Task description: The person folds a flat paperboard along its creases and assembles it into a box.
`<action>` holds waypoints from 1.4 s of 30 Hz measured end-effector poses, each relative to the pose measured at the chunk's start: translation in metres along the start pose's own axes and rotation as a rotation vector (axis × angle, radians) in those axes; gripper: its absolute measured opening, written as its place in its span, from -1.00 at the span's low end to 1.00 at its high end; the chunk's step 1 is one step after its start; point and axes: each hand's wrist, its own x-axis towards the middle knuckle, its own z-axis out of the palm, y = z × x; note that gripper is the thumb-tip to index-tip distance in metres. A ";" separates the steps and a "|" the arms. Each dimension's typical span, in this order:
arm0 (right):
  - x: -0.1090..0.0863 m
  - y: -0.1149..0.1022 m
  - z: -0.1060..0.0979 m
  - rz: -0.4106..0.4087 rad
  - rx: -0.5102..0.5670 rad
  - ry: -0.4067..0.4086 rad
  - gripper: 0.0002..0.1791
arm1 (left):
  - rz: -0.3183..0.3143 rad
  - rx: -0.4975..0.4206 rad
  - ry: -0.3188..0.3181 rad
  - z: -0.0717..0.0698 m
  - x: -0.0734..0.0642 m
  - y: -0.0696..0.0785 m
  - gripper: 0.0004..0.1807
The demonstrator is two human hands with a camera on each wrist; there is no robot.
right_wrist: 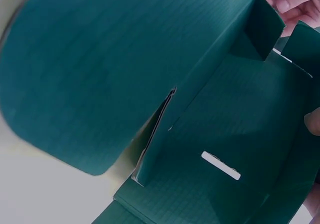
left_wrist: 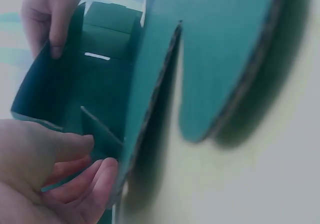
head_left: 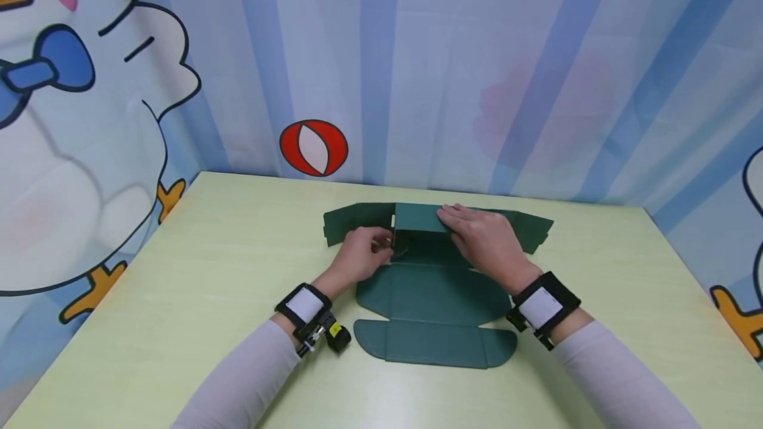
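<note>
A dark green cardboard box [head_left: 441,290], partly folded, lies on the table with its lid panel and front flap spread toward me. My right hand [head_left: 489,243] grips the raised back wall [head_left: 417,217]; in the left wrist view its thumb lies over the inner face. At the box's left end is my left hand [head_left: 361,253], fingers bent and thumb apart from them. Its fingertips are right at a small upright corner flap [right_wrist: 265,26], seen in the right wrist view. That flap [left_wrist: 102,126] stands just beyond the thumb in the left wrist view.
Side flaps [head_left: 352,220] stick out from both ends of the back wall. The pale yellow table [head_left: 238,270] runs back to a striped cartoon curtain [head_left: 417,71]. A small camera [head_left: 338,337] on the left wrist hangs beside the front flap [head_left: 435,343].
</note>
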 end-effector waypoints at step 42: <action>0.000 0.001 0.001 -0.005 0.007 -0.005 -0.52 | -0.010 0.423 -0.011 -0.072 0.019 -0.001 -0.63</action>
